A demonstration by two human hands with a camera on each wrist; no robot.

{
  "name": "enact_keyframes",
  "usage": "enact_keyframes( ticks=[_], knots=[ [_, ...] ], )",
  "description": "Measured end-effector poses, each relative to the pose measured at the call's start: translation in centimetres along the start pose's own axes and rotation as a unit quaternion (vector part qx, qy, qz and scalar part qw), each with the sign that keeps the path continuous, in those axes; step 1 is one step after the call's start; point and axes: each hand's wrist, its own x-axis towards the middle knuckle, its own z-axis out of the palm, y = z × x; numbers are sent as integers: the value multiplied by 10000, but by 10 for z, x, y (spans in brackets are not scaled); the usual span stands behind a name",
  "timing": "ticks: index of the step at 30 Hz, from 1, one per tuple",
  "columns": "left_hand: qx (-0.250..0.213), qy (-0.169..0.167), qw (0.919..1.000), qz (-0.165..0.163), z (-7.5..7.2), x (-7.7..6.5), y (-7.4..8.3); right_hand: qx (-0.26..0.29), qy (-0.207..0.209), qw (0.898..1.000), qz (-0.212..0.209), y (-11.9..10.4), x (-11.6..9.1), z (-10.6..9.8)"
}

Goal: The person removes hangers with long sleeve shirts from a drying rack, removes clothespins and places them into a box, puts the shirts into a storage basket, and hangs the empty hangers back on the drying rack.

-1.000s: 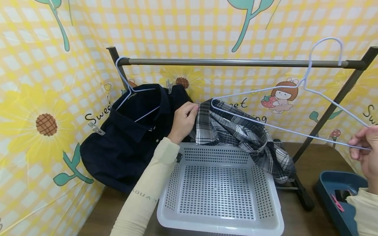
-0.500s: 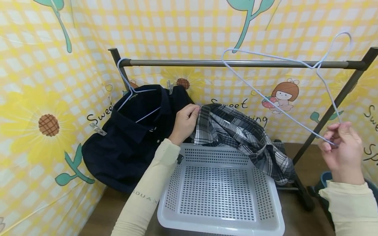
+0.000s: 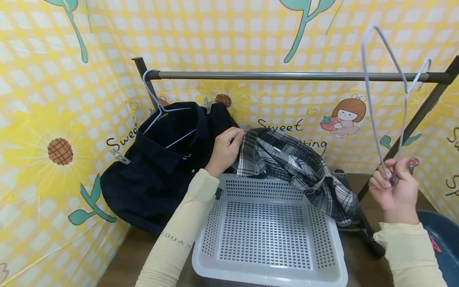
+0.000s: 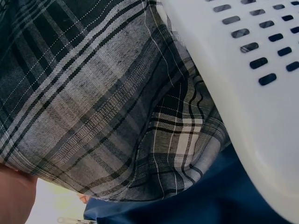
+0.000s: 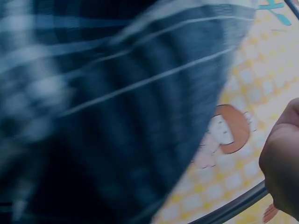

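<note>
A black, grey and white plaid shirt (image 3: 287,155) droops over the back rim of a white perforated basket (image 3: 265,275). My left hand (image 3: 225,149) pinches its upper left corner between thumb and fingers. Plaid cloth (image 4: 93,107) fills much of the left wrist view, beside the basket's edge. At the right, my right hand (image 3: 396,187) grips one end of a bare pale lilac wire hanger (image 3: 371,95), raised and turned nearly edge-on. Its hook overlaps the rail in the head view. Blurred plaid cloth covers much of the right wrist view, with part of a hand (image 5: 282,163) at its edge.
A dark metal rail (image 3: 251,75) spans the back. On its left end hangs a navy shirt (image 3: 157,179) on a lilac hanger, with clear clips (image 3: 120,156) at its shoulders. A dark blue tray (image 3: 444,239) stands at the lower right, holding something pink.
My right hand has come left and swung the hanger from spread wide above the plaid shirt to upright and nearly edge-on. The left hand keeps its pinch on the shirt.
</note>
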Motion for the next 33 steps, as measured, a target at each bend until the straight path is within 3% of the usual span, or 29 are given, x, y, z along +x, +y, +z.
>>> enact_keyframes(
  ticks=[8,18,29,33],
  knots=[
    [1,-69,10000,-35,0,-1,0,78,-177,9987,480,6,-11,-22],
    [125,-106,9999,22,0,0,3,358,449,9970,511,6,-7,-32],
    [9,-173,9998,74,4,0,3,804,694,9924,619,4,2,-28],
    [20,-162,9999,36,3,-1,4,738,794,9893,972,10,5,-23]
  ],
)
